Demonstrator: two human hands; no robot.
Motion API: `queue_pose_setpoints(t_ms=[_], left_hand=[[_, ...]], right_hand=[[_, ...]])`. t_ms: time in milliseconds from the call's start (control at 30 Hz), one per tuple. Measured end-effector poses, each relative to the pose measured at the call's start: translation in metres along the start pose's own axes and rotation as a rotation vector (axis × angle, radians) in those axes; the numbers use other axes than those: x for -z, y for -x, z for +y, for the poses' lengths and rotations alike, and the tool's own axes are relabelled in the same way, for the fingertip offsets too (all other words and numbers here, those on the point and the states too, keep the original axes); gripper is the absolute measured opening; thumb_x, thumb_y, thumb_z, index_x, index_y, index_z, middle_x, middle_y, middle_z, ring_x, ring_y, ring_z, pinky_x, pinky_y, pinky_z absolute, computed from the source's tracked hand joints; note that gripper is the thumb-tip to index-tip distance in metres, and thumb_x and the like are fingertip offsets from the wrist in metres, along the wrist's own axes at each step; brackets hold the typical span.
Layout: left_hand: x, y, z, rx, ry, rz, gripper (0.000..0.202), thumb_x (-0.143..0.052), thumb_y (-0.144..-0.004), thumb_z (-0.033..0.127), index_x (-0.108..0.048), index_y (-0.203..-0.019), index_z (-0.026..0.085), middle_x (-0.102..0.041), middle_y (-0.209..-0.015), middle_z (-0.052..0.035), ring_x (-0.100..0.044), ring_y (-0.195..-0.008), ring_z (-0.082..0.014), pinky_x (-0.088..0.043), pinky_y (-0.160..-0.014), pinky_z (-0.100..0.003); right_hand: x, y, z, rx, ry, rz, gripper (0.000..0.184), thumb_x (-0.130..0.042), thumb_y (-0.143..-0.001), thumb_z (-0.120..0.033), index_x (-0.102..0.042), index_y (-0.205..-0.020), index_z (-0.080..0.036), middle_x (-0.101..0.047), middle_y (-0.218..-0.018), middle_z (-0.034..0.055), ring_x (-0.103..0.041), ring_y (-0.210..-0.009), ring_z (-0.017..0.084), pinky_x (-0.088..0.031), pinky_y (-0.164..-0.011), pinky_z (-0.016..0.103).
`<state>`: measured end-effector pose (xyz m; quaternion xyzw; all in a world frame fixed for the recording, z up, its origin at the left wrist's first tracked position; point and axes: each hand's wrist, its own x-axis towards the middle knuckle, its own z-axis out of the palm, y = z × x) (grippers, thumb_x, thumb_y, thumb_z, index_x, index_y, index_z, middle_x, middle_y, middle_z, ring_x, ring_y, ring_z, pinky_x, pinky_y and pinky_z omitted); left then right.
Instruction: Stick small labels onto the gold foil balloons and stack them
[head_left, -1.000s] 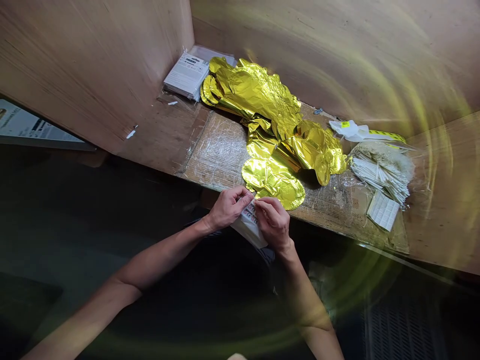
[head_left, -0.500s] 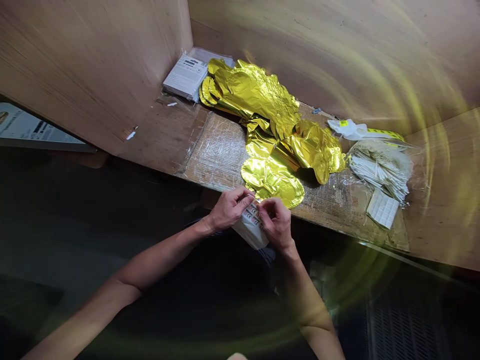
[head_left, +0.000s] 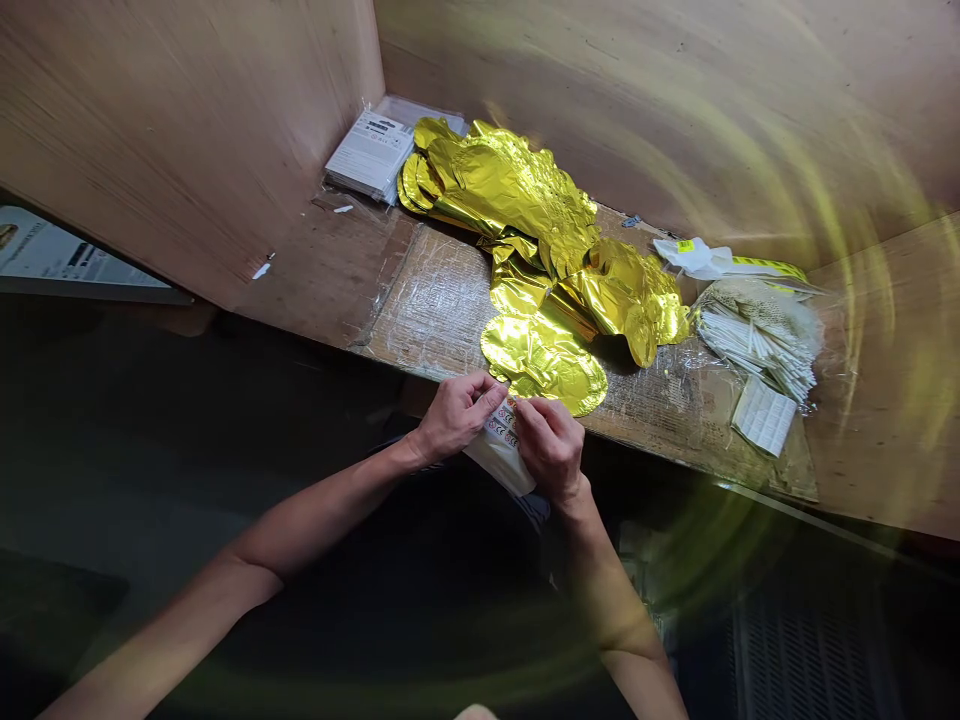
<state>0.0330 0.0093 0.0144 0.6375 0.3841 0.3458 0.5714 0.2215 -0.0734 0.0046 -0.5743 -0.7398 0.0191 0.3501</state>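
A white sheet (head_left: 499, 455), printed with rows of small CE and warning marks, slants down in front of the work surface's front edge. My left hand (head_left: 457, 415) pinches its upper left edge between thumb and fingers. At the sheet's right side my right hand (head_left: 553, 445) is closed, its fingers curled and covering part of the marks; what its fingertips grip is hidden. Just beyond both hands lies the rounded end of a gold foil balloon (head_left: 544, 365), flat on the surface. It runs back to a pile of crumpled gold foil balloons (head_left: 517, 195).
White printed cards in a stack (head_left: 369, 155) lie at the back left. On the right are a bag of thin white sticks (head_left: 761, 335) and a small folded paper (head_left: 763, 415). Wooden panels (head_left: 675, 110) enclose the cardboard-covered surface (head_left: 427, 300).
My right hand's fingers have curled in further and now cover more of the sheet's printed marks. My left hand and the gold foil have hardly moved.
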Motion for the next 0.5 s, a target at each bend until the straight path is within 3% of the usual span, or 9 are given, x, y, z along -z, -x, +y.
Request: queue_pose_setpoints(t_ms=[133,300,400,500], left_hand=[[-0.001,0.0,0.001,0.002,0.009,0.005,0.04,-0.061,-0.101,0.05,-0.067,-0.081,0.016,-0.063,-0.072,0.0005,-0.054,-0.066,-0.0125,-0.041,-0.061,-0.024],[-0.001,0.0,-0.005,0.001,-0.023,0.005,0.038,-0.06,-0.102,0.048,-0.068,-0.082,0.016,-0.065,-0.075,0.0003,-0.057,-0.069,-0.0132,-0.043,-0.064,-0.025],[0.001,0.002,-0.012,-0.05,-0.073,-0.011,0.034,-0.058,-0.104,0.044,-0.068,-0.086,0.017,-0.066,-0.078,-0.0001,-0.058,-0.072,-0.0137,-0.044,-0.068,-0.026],[0.003,0.004,-0.016,-0.209,-0.148,-0.087,0.027,-0.058,-0.103,0.037,-0.068,-0.089,0.017,-0.071,-0.093,-0.0035,-0.063,-0.086,-0.0162,-0.047,-0.082,-0.028]], right_hand=[[0.001,0.0,-0.001,0.047,0.036,0.008,0.027,-0.061,-0.1,-0.018,-0.073,-0.122,-0.028,-0.074,-0.103,0.0103,-0.069,-0.09,0.023,-0.059,-0.081,0.039],[-0.001,-0.006,-0.009,0.053,-0.04,0.023,0.015,-0.063,-0.1,-0.016,-0.07,-0.11,-0.024,-0.07,-0.099,0.0087,-0.064,-0.092,0.023,-0.055,-0.083,0.041],[0.003,-0.012,-0.004,-0.074,-0.132,0.051,0.005,-0.062,-0.102,-0.019,-0.066,-0.102,-0.023,-0.066,-0.094,0.0067,-0.062,-0.089,0.022,-0.053,-0.08,0.04],[0.014,-0.022,0.015,-0.315,-0.209,0.111,0.008,-0.058,-0.105,-0.022,-0.062,-0.097,-0.023,-0.062,-0.086,0.0032,-0.061,-0.08,0.019,-0.051,-0.074,0.037]])
